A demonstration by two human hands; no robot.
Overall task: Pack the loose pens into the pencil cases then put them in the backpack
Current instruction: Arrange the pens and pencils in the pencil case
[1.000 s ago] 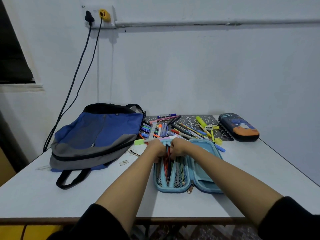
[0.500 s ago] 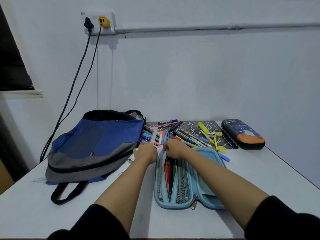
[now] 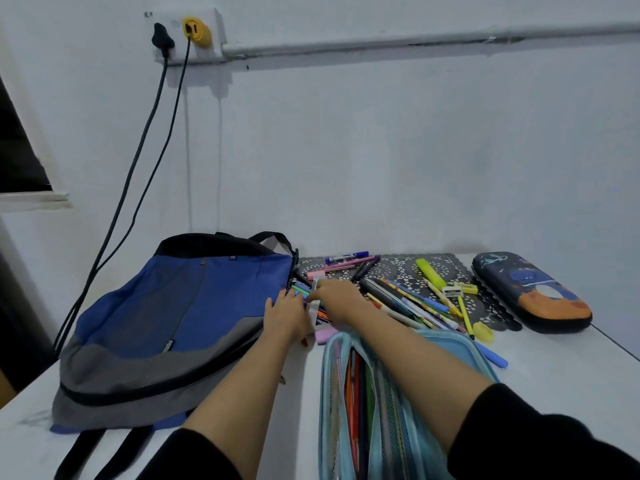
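An open light-blue pencil case (image 3: pixel 460 344) lies in front of me with several pens inside its mesh pockets. Beyond it a pile of loose pens (image 3: pixel 408 299) is spread over a dark patterned mat (image 3: pixel 401 263). My left hand (image 3: pixel 285 315) rests flat at the pile's left edge, fingers apart. My right hand (image 3: pixel 337 297) reaches into the same spot, fingers curled over a pale ruler-like strip (image 3: pixel 314 308) and some pens; the grip itself is hidden. A blue and grey backpack (image 3: pixel 180 320) lies flat on the left.
A closed dark pencil case with an orange end (image 3: pixel 530 292) sits at the far right of the white table (image 3: pixel 561 372). A yellow highlighter (image 3: pixel 430 273) and a yellow cap (image 3: pixel 482 331) lie on the mat. Two cables hang from a wall socket (image 3: pixel 187 32).
Both hands have left the open pencil case and moved forward into the left end of the loose pen pile. The camera has come closer to the table.
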